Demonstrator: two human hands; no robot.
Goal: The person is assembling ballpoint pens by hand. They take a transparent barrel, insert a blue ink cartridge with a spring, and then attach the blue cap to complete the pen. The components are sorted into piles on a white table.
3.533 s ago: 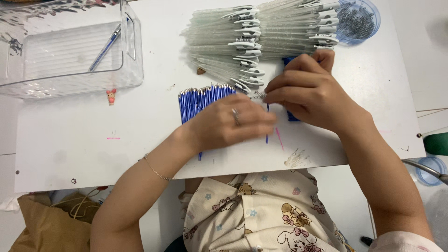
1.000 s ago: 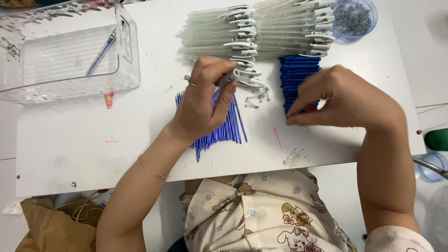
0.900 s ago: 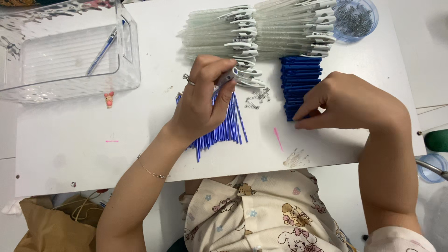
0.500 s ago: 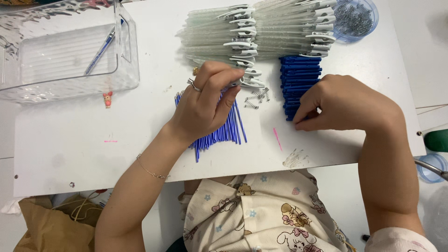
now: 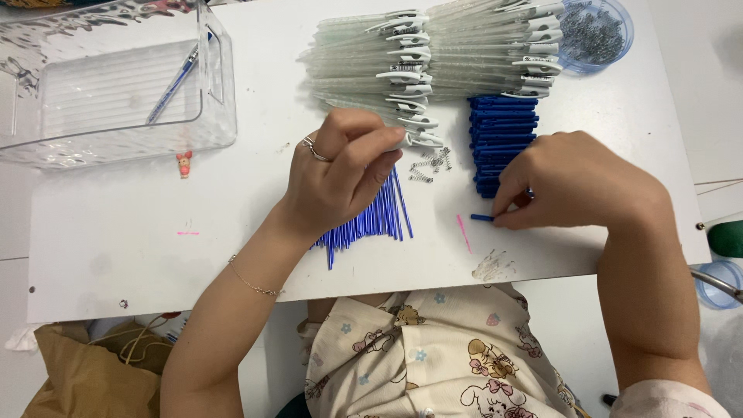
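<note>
My left hand (image 5: 340,178) lies over a fan of thin blue refills (image 5: 379,220) and pinches the clip end of a clear pen barrel (image 5: 418,140) at the lower edge of the barrel pile (image 5: 433,50). A few small metal springs (image 5: 429,164) lie loose just right of those fingers. My right hand (image 5: 576,182) rests on the white table (image 5: 116,255) beside a stack of short blue pen pieces (image 5: 503,128). Its fingertips pinch one short blue piece (image 5: 481,217) lying flat below the stack.
A clear plastic bin (image 5: 116,85) with one blue pen (image 5: 174,81) inside stands at the back left, a tiny pink figure (image 5: 183,164) in front of it. A blue bowl of springs (image 5: 596,31) sits at the back right. A brown bag (image 5: 85,371) is below the table edge.
My left hand went from pressing on the refills up to the barrel pile and closed on a barrel. My right hand moved right and down to a single blue piece.
</note>
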